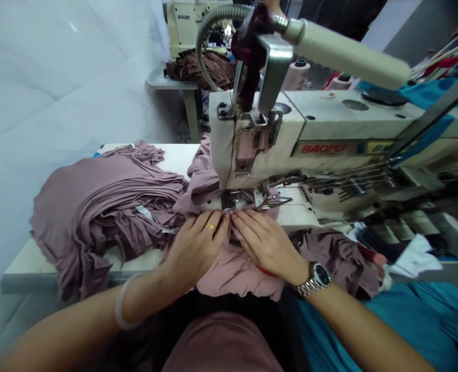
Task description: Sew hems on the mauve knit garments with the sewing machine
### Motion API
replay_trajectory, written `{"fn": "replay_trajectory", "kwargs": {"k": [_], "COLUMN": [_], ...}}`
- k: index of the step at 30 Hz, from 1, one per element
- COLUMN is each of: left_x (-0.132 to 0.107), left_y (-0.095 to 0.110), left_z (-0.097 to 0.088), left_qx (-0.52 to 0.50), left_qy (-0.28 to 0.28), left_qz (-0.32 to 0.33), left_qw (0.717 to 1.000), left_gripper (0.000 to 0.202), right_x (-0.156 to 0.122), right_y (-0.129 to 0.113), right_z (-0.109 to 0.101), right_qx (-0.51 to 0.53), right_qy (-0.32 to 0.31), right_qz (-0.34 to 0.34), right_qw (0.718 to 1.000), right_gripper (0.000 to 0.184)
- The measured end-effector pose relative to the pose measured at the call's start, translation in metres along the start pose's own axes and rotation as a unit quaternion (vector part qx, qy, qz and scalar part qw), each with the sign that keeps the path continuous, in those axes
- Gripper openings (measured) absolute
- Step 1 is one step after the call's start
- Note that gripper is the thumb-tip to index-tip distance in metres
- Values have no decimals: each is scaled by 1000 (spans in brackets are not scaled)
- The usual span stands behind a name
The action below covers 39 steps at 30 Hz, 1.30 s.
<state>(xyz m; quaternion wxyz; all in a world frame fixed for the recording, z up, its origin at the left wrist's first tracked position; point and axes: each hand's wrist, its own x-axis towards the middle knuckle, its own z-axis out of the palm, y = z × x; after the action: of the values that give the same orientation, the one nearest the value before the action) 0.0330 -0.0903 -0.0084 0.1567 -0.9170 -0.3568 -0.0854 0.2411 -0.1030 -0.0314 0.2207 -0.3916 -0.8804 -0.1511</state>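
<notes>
My left hand (198, 243), with a gold ring and a pale bangle on the wrist, lies flat with fingers stretched on mauve fabric (232, 271) just in front of the presser foot (229, 202). My right hand (267, 243), a metal watch at its wrist, lies flat beside it, fingertips nearly touching the left ones at the needle area. Both press the fabric against the bed of the cream sewing machine (329, 134).
A heap of mauve fabric pieces (105, 201) covers the table (23, 268) on the left. Teal cloth (414, 320) lies at the lower right. A lamp arm (345, 49) reaches over the machine. Behind stands another sewing machine (184, 26) with brown cloth (201, 67).
</notes>
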Motion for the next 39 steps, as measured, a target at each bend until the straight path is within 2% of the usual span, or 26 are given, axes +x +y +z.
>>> {"fn": "replay_trajectory", "kwargs": {"k": [4,6,11,15,20,26,31,39], "left_x": [3,4,4,3,2,3,5,12], "left_y": [-5,-7,-6,-4,-4,-6,-7,-9], "left_z": [7,11,14,17,19,19,21,21], "left_qx": [-21,-32,-48,-58,-72,-79,-95,-115], "left_qy": [33,46,29,49,49,50,44,21], "left_qz": [5,18,-6,3,6,3,2,-20], "left_qw": [999,998,998,997,996,996,995,993], "left_gripper": [41,40,41,39,41,41,42,44], "right_x": [-5,-7,-5,-1,3,3,1,12], "right_y": [-1,-3,-11,-17,-22,-21,-17,-14], "right_z": [1,2,5,3,-2,-1,5,9], "right_qx": [-21,-2,108,54,-11,-9,30,18], "right_qy": [-16,0,62,17,-21,-14,13,-15], "right_qz": [67,70,98,81,68,72,100,136], "right_qw": [997,998,987,995,997,997,994,990], "right_gripper": [43,40,30,29,27,27,38,39]}}
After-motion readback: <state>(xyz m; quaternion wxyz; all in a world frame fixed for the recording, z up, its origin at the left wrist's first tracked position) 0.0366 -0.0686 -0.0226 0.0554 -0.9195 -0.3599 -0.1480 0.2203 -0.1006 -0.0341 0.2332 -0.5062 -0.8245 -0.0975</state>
